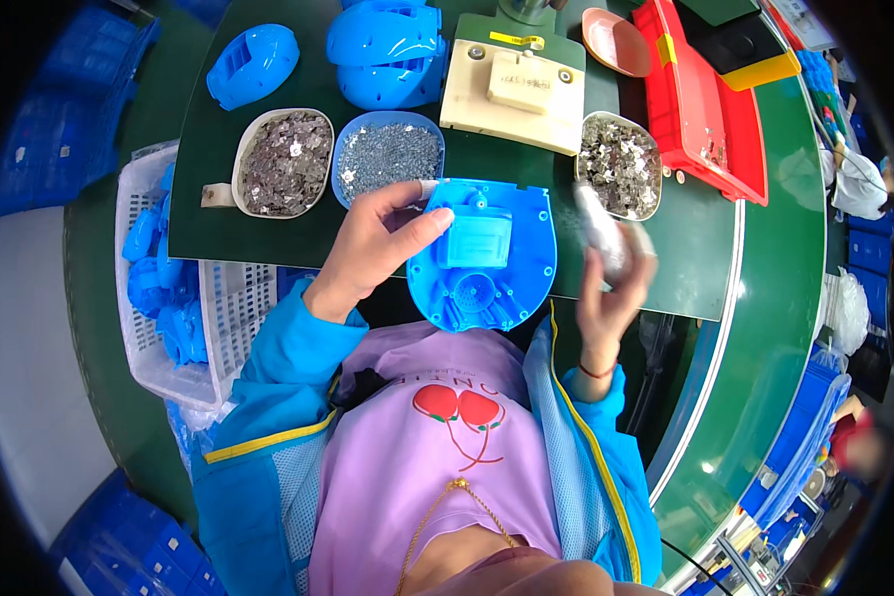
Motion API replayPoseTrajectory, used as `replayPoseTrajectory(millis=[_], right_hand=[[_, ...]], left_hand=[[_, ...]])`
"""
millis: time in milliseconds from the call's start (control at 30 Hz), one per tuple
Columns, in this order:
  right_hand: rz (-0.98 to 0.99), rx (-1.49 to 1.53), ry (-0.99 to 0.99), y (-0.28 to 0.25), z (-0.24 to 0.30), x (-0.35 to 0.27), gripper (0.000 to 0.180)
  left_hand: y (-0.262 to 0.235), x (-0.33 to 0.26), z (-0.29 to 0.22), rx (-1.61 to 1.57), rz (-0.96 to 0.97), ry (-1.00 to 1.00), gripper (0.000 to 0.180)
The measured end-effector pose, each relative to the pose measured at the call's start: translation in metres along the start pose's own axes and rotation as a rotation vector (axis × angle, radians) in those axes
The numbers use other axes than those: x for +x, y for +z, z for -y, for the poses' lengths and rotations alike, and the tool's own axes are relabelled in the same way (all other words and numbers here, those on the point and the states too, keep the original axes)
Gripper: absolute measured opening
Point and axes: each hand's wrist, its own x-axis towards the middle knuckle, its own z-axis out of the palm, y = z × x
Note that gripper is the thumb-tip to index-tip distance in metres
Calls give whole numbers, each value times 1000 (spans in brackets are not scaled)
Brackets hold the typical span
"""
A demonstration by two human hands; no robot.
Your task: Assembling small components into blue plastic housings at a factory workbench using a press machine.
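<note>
My left hand (382, 238) grips the upper left edge of a blue plastic housing (531, 248), thumb on its inner face. The housing is held open side up above the table's front edge, showing a raised rectangular box, screw posts and a round grille. To its right, my right hand (616, 293) is closed round a silvery-white elongated tool (603, 228), blurred by motion; its exact kind cannot be made out. Its upper end is beside the right bowl (656, 204) of small metal parts. A blue bowl (441, 149) of tiny screws stands just beyond my left hand.
Further left is a beige bowl (238, 184) of metal pieces. Blue housings (382, 50) and a cream fixture block (467, 104) stand at the back. A red bin (700, 149) and a pink dish (616, 42) are at right. A white crate (209, 328) holds blue parts.
</note>
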Motion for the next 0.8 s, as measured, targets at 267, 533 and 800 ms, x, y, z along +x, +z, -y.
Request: replayPoseTrajectory(millis=[267,533,800], right_hand=[[204,36,-391,-19,46,24,39],[266,-54,-393,-19,55,24,40],[243,-272,-495,-4,81,20,37]], left_hand=[[18,-1,11,159,4,174,45],[21,-2,9,185,42,205,46],[27,-7,7,649,89,425,50]])
